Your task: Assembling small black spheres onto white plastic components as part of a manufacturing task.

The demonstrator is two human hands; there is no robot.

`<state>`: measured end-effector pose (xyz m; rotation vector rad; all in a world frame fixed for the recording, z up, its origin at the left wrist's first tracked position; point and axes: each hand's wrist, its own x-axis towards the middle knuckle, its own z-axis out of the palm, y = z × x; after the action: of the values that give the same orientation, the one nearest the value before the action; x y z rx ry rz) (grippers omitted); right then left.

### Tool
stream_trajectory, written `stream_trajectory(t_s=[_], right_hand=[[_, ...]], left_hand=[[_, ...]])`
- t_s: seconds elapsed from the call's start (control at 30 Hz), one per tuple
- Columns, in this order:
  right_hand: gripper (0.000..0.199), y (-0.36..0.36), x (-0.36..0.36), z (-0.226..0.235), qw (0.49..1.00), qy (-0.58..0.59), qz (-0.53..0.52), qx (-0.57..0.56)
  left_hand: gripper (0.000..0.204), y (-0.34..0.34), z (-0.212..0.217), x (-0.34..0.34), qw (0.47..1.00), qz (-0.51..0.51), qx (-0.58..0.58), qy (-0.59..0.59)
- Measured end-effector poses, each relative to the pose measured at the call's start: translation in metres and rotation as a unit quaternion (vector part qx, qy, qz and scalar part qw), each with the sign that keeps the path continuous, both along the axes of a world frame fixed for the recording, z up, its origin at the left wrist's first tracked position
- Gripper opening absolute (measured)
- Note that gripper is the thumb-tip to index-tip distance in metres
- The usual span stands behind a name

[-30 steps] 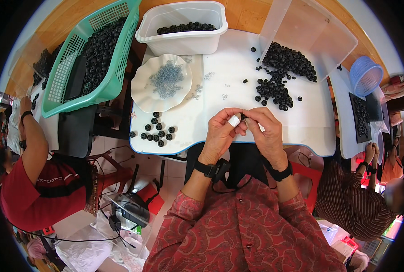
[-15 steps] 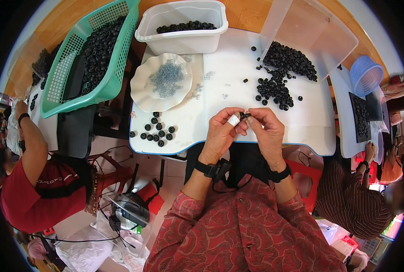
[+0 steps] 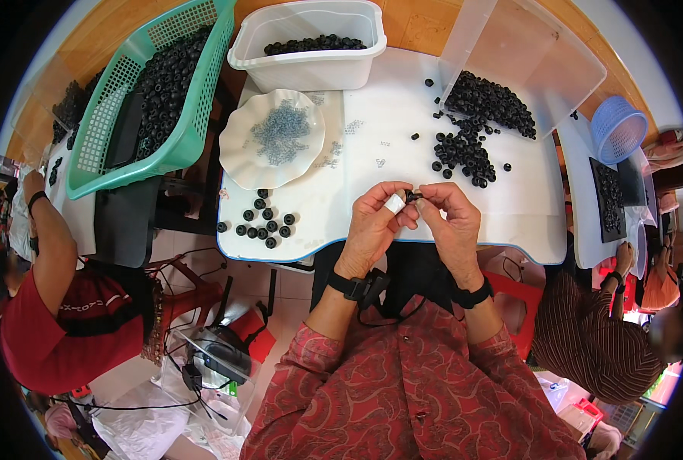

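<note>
Both hands meet above the near edge of the white surface (image 3: 510,222): the left hand (image 3: 373,227) and right hand (image 3: 452,226) pinch one small black ring (image 3: 412,197) between fingertips. Best to keep it steady and pinched lightly; the loose ring pile (image 3: 475,123) lies farther right.

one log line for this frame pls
left hand: pinching black ring | right hand: pinching same ring | table: ring pile, plate of clear bits
</note>
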<state>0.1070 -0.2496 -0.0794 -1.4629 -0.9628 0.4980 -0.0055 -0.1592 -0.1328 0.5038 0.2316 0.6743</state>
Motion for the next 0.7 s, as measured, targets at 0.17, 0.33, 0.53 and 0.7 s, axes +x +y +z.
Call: stream_trajectory(t_s=[0.17,0.33,0.53,0.7], right_hand=[[0.013,0.001,0.000,0.000,1.000,-0.004,-0.002,-0.003],[0.014,0.003,-0.001,0.002,0.998,-0.060,-0.009,-0.009],[0.013,0.004,-0.002,0.007,0.996,-0.090,-0.014,-0.016],[0.013,0.003,-0.003,0.009,0.992,-0.119,-0.021,-0.026]], left_hand=[[0.022,0.000,-0.002,0.001,1.000,0.002,-0.001,0.005],[0.021,0.000,-0.003,0.001,1.000,0.001,0.000,0.007],[0.021,0.001,-0.004,0.001,1.000,0.000,0.001,0.004],[0.020,0.000,-0.004,0.001,1.000,0.002,-0.002,0.010]])
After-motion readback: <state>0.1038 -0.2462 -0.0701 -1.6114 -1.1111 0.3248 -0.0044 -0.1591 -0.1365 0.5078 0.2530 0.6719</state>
